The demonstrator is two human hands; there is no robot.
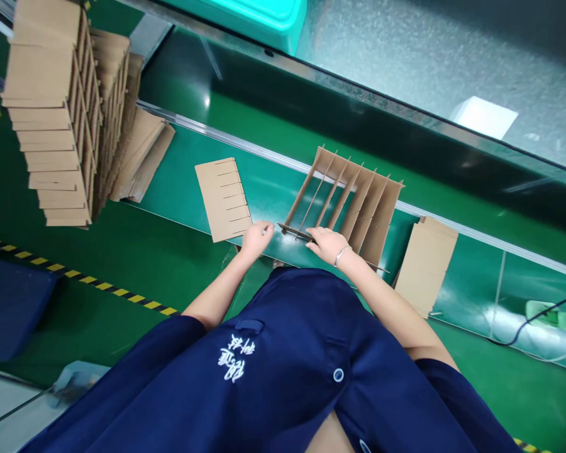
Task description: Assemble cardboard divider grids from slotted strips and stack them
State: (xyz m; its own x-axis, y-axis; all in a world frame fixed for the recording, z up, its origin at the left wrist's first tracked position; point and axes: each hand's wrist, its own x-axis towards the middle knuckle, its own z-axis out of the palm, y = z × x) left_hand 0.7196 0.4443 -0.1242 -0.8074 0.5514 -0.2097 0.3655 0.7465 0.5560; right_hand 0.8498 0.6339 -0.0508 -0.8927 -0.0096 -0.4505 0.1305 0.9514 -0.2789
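Note:
A cardboard divider (371, 217) of interlocked slotted strips stands on the green bench, with several parallel strips running between a far strip and a near one. My right hand (329, 244) is closed on its near strip, fingers over the top edge. Left of the divider, my left hand (258, 238) is curled closed beside its near left corner, apart from it. Whatever its fingers hold, if anything, is hidden. A flat slotted cardboard sheet (219, 198) lies just left of that hand, its slots facing right, its lower right corner close to my fingers.
Tall stacks of assembled cardboard dividers (51, 126) rise at the left, beside loose cardboard sheets (144, 154). A pile of flat cardboard (427, 264) lies right of the divider. Behind runs a raised ledge with a turquoise bin (264, 19) and a white block (485, 116). A black cable (532, 324) crosses the right end.

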